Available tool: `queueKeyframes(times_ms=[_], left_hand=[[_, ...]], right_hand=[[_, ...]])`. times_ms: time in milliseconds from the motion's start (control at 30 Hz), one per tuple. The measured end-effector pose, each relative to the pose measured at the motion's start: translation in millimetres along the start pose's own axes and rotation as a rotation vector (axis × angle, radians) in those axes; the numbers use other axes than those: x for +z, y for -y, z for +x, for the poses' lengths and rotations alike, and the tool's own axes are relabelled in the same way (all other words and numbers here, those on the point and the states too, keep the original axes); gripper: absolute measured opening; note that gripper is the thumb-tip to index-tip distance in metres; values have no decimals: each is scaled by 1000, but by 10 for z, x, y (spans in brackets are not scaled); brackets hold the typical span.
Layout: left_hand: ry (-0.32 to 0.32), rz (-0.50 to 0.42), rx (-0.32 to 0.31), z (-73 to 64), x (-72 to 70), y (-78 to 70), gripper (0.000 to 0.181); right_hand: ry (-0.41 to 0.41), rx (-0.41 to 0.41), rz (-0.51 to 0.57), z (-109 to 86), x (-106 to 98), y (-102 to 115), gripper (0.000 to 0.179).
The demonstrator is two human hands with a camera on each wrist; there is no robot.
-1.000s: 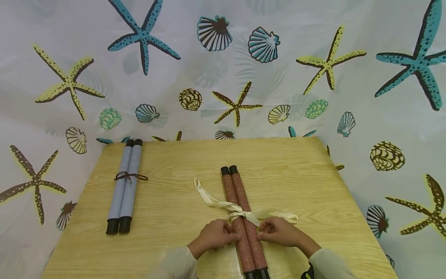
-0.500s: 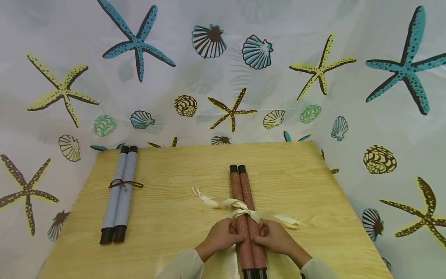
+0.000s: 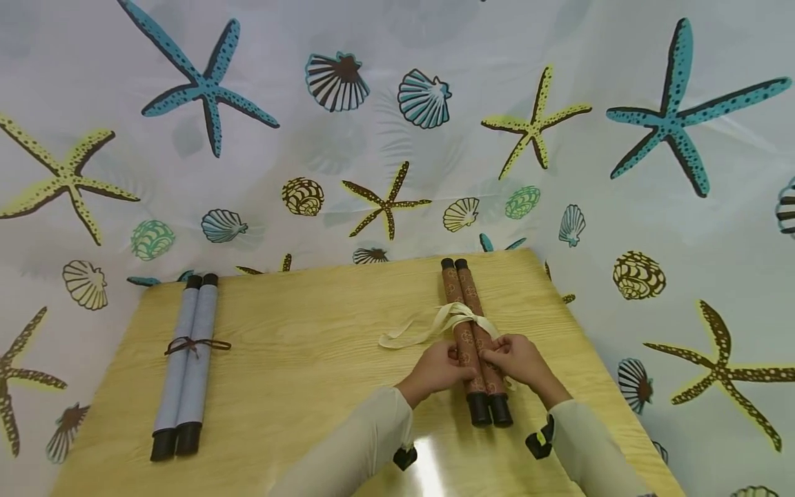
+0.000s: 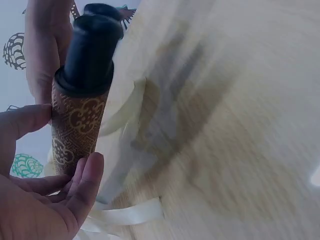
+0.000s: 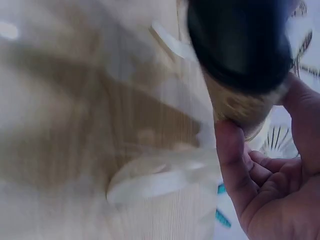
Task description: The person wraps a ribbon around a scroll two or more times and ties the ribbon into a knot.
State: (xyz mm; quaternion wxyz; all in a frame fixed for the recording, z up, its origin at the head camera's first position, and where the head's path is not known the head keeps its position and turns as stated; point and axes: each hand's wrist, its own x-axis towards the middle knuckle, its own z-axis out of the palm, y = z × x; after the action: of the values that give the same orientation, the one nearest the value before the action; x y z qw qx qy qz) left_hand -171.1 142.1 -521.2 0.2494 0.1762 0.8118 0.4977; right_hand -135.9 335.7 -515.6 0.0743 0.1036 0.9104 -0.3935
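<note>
Both my hands hold a brown-red patterned scroll (image 3: 470,293), rolled from both sides into two rods with black ends. A cream ribbon (image 3: 456,310) is tied in a bow round its middle, its tails hanging loose. My left hand (image 3: 437,373) grips the left roll below the ribbon; my right hand (image 3: 520,359) grips the right roll. In the left wrist view, thumb and fingers lie round the patterned roll (image 4: 80,120), its black end (image 4: 90,55) clear of the table. The right wrist view shows fingers curled under the roll by a blurred black end (image 5: 240,45).
A pale blue scroll (image 3: 201,373) tied with a brown cord (image 3: 199,343) lies at the table's left. The wooden table (image 3: 298,393) ends at a white cloth backdrop (image 3: 261,152) printed with starfish and shells. Dark wrist devices (image 3: 539,442) sit on both sleeves.
The hands have taken firmer hold of the brown-red scroll and carried it up off the table, away and to the right. The head view has turned rightward; the blue scroll stays put.
</note>
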Motion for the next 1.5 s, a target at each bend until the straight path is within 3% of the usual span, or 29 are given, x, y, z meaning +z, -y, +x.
queueKeyframes(times_ms=[200,433,633,800,1033,1233,1400,1500], left_hand=[[48,-101,-17,242,44,-153,34],[69,-126,-9,407,71,-164,48],[109,-143,-55,431,94,-98,67],[137,-163,-43,399,161,-17,74],[153,-261,-12,354,237,73,75],[151,-194,-2,289,272,105,78],[136,-74,24,243,253,105,72],[95,5,53,190,199,94,71]], right_hand=[[-35,50,-51,188,-134,-41,37],[-95,80,-76,335,-114,-130,33],[-104,63,-95,422,-30,-173,32],[-107,64,-129,435,32,-199,34],[-92,59,-124,448,100,-270,40],[-110,43,-91,423,166,-326,44],[-250,41,-73,286,160,-292,41],[-307,-14,-60,218,169,-194,34]])
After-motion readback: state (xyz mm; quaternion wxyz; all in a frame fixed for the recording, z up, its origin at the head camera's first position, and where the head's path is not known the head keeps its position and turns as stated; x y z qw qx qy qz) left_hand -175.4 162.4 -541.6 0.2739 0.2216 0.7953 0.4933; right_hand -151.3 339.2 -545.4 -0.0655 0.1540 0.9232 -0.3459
